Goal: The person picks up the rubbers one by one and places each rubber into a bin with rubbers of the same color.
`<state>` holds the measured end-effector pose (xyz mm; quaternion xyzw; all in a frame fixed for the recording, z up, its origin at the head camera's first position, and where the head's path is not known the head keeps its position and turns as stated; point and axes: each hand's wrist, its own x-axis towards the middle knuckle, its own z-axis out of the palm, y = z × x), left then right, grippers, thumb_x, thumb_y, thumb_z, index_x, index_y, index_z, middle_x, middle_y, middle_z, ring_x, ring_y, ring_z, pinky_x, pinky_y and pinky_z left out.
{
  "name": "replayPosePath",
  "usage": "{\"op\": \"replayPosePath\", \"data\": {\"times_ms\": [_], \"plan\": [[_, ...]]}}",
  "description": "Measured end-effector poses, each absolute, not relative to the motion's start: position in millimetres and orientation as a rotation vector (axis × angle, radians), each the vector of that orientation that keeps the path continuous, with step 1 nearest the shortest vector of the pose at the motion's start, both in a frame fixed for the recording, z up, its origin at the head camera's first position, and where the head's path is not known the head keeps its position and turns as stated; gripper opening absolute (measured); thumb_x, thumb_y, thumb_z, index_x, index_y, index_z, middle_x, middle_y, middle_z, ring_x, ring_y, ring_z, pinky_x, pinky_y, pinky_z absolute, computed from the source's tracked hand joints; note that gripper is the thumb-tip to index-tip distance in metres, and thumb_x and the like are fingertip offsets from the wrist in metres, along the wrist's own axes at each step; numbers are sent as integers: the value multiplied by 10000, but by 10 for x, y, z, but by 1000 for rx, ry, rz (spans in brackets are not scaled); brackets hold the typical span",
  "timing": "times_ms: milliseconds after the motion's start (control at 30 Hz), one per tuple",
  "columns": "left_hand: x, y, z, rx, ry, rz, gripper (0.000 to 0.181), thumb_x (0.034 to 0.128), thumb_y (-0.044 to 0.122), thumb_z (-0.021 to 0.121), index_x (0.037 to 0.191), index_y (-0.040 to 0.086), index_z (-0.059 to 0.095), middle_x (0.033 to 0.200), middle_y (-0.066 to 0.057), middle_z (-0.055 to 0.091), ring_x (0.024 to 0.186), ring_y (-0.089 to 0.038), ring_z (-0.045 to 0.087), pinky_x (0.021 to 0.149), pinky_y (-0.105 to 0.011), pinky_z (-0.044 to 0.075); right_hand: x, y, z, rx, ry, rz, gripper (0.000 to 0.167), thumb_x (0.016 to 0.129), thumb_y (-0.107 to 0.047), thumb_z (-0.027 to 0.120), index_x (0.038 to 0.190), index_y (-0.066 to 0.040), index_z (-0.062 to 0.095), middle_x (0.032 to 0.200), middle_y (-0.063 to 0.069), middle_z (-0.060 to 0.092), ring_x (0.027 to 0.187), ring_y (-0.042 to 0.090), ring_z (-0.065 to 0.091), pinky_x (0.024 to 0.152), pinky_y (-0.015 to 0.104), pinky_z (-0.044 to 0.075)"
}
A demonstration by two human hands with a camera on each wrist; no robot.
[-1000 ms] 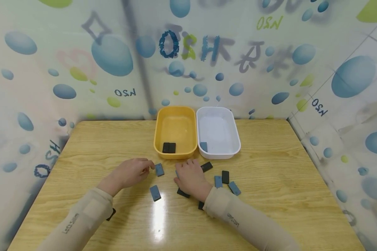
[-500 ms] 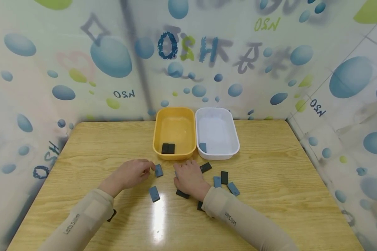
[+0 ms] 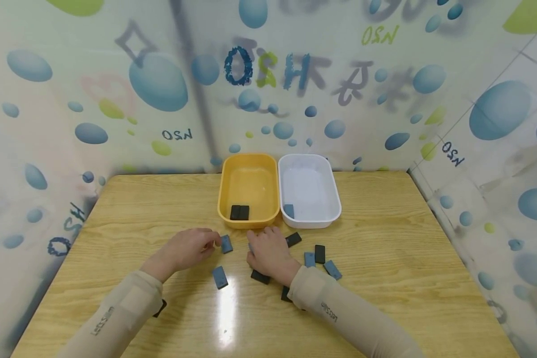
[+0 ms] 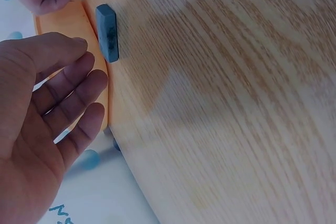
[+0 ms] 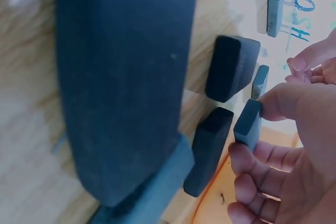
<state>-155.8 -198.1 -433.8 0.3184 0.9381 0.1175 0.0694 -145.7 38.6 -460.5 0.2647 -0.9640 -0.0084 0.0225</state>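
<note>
In the right wrist view, my right hand (image 5: 283, 145) pinches a small blue rectangular block (image 5: 248, 123) between thumb and fingertips. From the head view that block is mostly covered by the right hand (image 3: 270, 252). My left hand (image 3: 190, 248) hovers over the table with its fingertips right beside another blue block (image 3: 226, 244). The left wrist view has the left hand (image 4: 58, 93) with loosely bent fingers, a small gap from the blue block (image 4: 107, 33), and nothing held. One more blue block (image 3: 220, 277) lies nearer the body.
A yellow bin (image 3: 250, 181) containing two black blocks (image 3: 239, 213) adjoins a white bin (image 3: 309, 181) with a blue block (image 3: 289, 211). Black blocks (image 3: 319, 253) and blue blocks (image 3: 332, 269) lie scattered around the right forearm. Another black block (image 3: 159, 308) is partly under the left sleeve.
Both hands keep nearly the same place and pose. The head view has shifted very slightly; no block has visibly moved on the table.
</note>
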Motion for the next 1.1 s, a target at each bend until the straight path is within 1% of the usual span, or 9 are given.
{"op": "replayPosePath", "data": {"times_ms": [267, 400, 533, 633, 733, 867, 967, 1100], "plan": [[-1572, -1967, -4376, 995, 2820, 347, 83, 879, 135, 695, 905, 204, 656, 843, 106, 654, 734, -46, 578, 655, -261, 489, -1451, 401, -4511, 796, -3056, 21, 243, 891, -392, 595, 982, -170, 555, 702, -35, 584, 790, 190, 566, 761, 342, 432], [-1570, -1958, -4367, 1016, 2821, 354, 92, 869, 121, 704, 884, 197, 654, 829, 110, 655, 728, -38, 580, 656, -257, 494, -1439, 425, -4446, 794, -3036, 53, 234, 885, -389, 602, 967, -176, 549, 681, -45, 555, 781, 188, 564, 743, 339, 430], [-1569, -1940, -4373, 1033, 2823, 362, 93, 864, 118, 705, 876, 193, 651, 820, 112, 650, 723, -33, 571, 660, -255, 493, -1419, 469, -4365, 786, -3004, 96, 194, 870, -358, 604, 921, -184, 535, 650, -65, 518, 769, 179, 557, 723, 330, 416], [-1568, -1921, -4373, 1034, 2818, 356, 109, 864, 124, 708, 870, 207, 638, 816, 114, 639, 720, -30, 561, 656, -251, 486, -1409, 512, -4301, 774, -2994, 112, 179, 864, -348, 592, 918, -187, 535, 670, -62, 539, 794, 182, 571, 734, 341, 422], [-1563, -1900, -4365, 1030, 2812, 350, 118, 866, 132, 710, 864, 216, 627, 814, 116, 624, 714, -28, 546, 647, -244, 475, -1407, 561, -4238, 763, -2990, 124, 194, 873, -355, 579, 959, -183, 553, 716, -47, 584, 820, 191, 579, 756, 359, 438], [-1557, -1872, -4351, 1040, 2813, 353, 107, 865, 133, 709, 870, 209, 635, 829, 109, 626, 730, -38, 559, 658, -255, 484, -1422, 637, -4172, 744, -2973, 151, 216, 876, -353, 587, 986, -168, 569, 711, -41, 595, 779, 190, 560, 735, 359, 441], [-1554, -1850, -4349, 1065, 2809, 364, 109, 862, 118, 706, 873, 202, 638, 842, 107, 631, 749, -45, 578, 670, -267, 494, -1440, 695, -4143, 726, -2968, 163, 225, 865, -342, 594, 992, -158, 575, 698, -47, 587, 731, 175, 530, 695, 339, 416], [-1552, -1824, -4366, 1095, 2802, 378, 118, 860, 104, 702, 872, 203, 638, 844, 104, 629, 737, -44, 570, 659, -264, 486, -1458, 765, -4123, 708, -2975, 170, 251, 860, -341, 590, 1031, -157, 579, 716, -56, 589, 703, 155, 489, 667, 317, 380]]}}
